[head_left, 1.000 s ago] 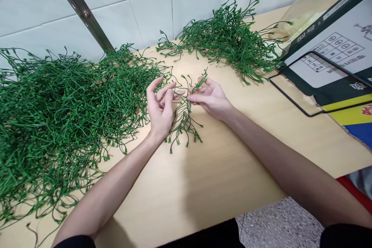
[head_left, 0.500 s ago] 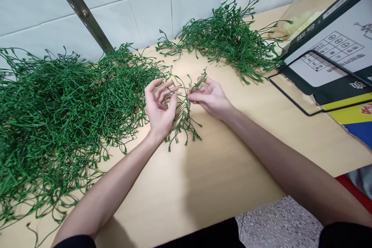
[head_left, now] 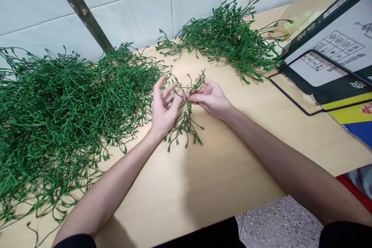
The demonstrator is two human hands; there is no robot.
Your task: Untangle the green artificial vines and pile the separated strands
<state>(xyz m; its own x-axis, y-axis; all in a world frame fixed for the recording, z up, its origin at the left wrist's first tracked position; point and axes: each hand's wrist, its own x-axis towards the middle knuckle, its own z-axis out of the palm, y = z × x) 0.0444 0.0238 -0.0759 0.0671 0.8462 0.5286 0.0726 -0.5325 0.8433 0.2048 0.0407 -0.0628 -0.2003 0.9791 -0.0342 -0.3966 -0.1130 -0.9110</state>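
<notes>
Thin green artificial plant stems with small forked tips [head_left: 186,126] hang as a small bunch in the middle, over the table. My right hand [head_left: 210,97] is closed on this bunch, thumb and fingers pinching the stems, with a few tips poking up above the fingers. Just left of it, my left hand [head_left: 165,106] has its thumb and a fingertip together at a stem beside the bunch. The other fingers of that hand are raised and spread apart. Part of the bunch is hidden behind the left hand.
A large heap of green stems [head_left: 66,112] covers the table's left side. A smaller pile [head_left: 229,38] lies at the back by the tiled wall [head_left: 151,11]. On the right stand a printed box [head_left: 328,54], a black wire frame [head_left: 293,99] and a clear jar [head_left: 308,4].
My left hand has moved slightly right, and its thumb and fingertip have come together at a stem by the bunch. My right hand has hardly moved.
</notes>
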